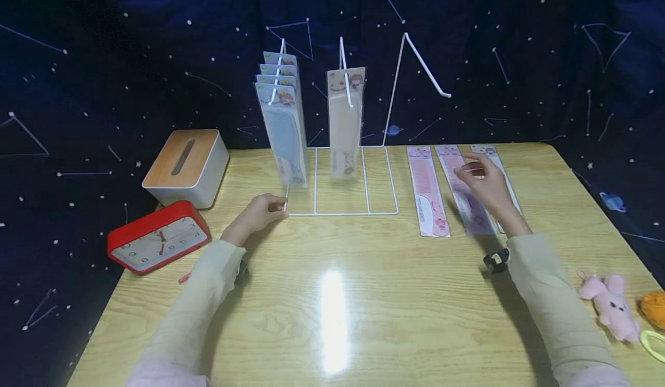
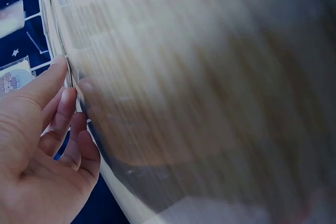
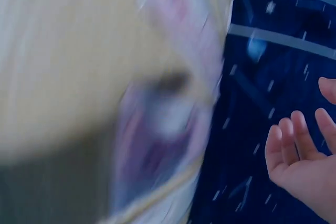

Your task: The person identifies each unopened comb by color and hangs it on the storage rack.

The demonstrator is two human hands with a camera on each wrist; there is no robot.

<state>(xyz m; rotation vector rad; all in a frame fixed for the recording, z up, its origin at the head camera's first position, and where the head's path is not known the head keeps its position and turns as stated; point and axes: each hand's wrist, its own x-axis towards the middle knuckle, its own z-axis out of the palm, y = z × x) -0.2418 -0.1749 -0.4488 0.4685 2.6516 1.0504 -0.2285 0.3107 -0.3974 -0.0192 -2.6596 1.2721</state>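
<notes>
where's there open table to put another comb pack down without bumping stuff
The widest bare patch is the table's front middle, between both sleeves. The wire rack's base is open under its empty right hook. Crowded: the comb packs under the right hand, and the clock corner.

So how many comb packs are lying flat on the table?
3 packaged combs: a pink one at the left, a purple one in the middle, and a third mostly hidden behind the right hand. More may be hidden.
</notes>
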